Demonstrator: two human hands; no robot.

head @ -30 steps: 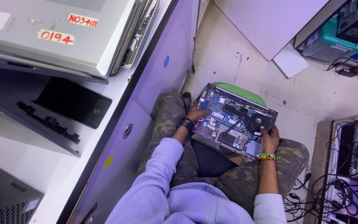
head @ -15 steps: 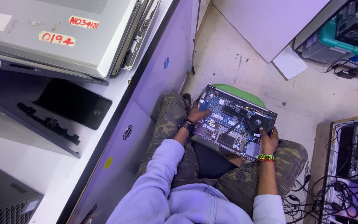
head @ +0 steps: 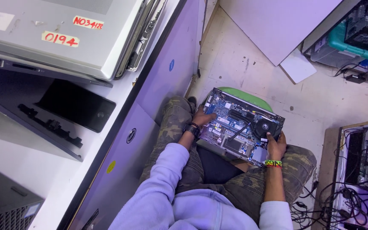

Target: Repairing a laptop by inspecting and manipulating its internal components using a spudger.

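Left hand [head: 204, 118] and right hand [head: 275, 145] grip opposite edges of the opened laptop [head: 243, 125] – arms bent, on lap.

Board parts on the opened laptop [head: 241, 127] too small to identify. Left hand [head: 203, 118] fingertips lost against the board at 9 o'clock; right hand [head: 275, 145] covers the 4 o'clock corner, grip unclear. Green stool [head: 252, 97] mostly hidden under the laptop. Grey laptop stack [head: 56, 38] cut off at the top edge. Cable tangle [head: 341, 204] runs off the bottom edge.
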